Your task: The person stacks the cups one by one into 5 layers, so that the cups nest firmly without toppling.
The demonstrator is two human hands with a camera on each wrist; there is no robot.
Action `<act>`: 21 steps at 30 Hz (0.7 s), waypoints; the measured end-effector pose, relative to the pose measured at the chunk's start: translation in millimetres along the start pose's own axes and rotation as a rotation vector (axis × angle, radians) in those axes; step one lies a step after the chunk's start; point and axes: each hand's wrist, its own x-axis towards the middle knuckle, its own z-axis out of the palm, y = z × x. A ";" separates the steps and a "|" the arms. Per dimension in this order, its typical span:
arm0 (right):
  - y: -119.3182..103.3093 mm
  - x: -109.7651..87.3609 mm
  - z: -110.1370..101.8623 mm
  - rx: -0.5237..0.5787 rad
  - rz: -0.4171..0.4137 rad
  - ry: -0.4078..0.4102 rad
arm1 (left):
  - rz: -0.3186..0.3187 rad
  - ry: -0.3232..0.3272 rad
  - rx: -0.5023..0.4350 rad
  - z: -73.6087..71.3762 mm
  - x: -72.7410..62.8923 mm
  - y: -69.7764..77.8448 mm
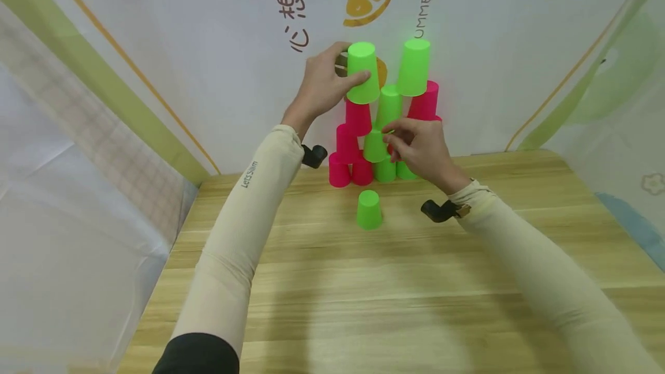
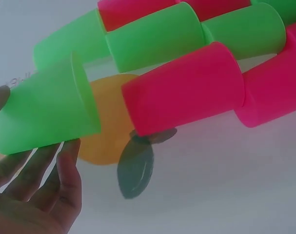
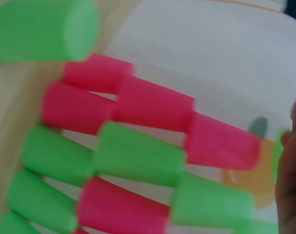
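With thumb and fingers on opposite sides, my left hand (image 1: 323, 81) holds an upside-down green cup (image 1: 362, 71). In the left wrist view, a gap shows between this held cup (image 2: 45, 112) and the nearest red cup (image 2: 182, 92) of the stack. Red and green cups stand upside down in stepped rows, with another green cup (image 1: 414, 68) high at the right. My right hand (image 1: 423, 146) hovers in front of the stack's right part, fingers loosely bent with nothing seen between them; it hides several cups there. Only part of that hand (image 3: 291, 170) enters the right wrist view.
A single green cup (image 1: 369, 210) stands upside down on the wooden table (image 1: 358, 287), in front of the stack. Close behind the stack hangs a white printed cloth (image 1: 228, 68). More cloth (image 1: 67, 218) hangs along the left side.
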 end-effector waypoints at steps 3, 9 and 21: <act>5.9 -10.0 10.3 0.013 0.032 -0.083 | -0.010 0.008 -0.004 5.4 7.1 -0.7; 20.4 -22.4 26.9 -0.071 0.085 -0.270 | -0.028 0.010 0.002 13.4 15.4 -1.2; 53.8 -47.5 52.3 -0.095 0.148 -0.519 | -0.062 0.012 0.005 23.6 25.1 -0.8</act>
